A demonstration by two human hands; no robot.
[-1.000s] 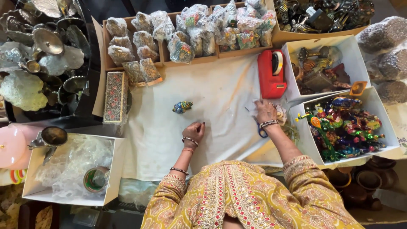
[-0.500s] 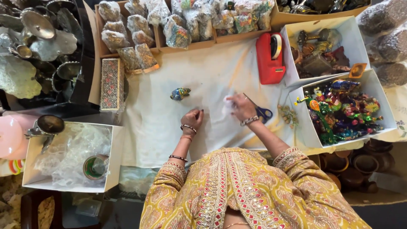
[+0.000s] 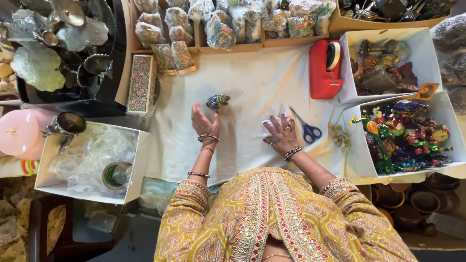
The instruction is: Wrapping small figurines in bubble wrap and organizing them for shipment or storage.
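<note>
Your white-clothed counter (image 3: pixel 252 87) is the workspace. Your right hand (image 3: pixel 280 135) presses flat, fingers spread, on a clear wrap sheet (image 3: pixel 270 127); your left hand (image 3: pixel 204 121), open and empty, nears the painted figurine (image 3: pixel 218 101). Likely wrapping: grip it gently next.

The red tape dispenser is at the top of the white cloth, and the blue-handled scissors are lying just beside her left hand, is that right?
Not quite. In the head view the blue-handled scissors lie beside her right hand, not the left. The red tape dispenser is indeed at the top of the white cloth.
</note>
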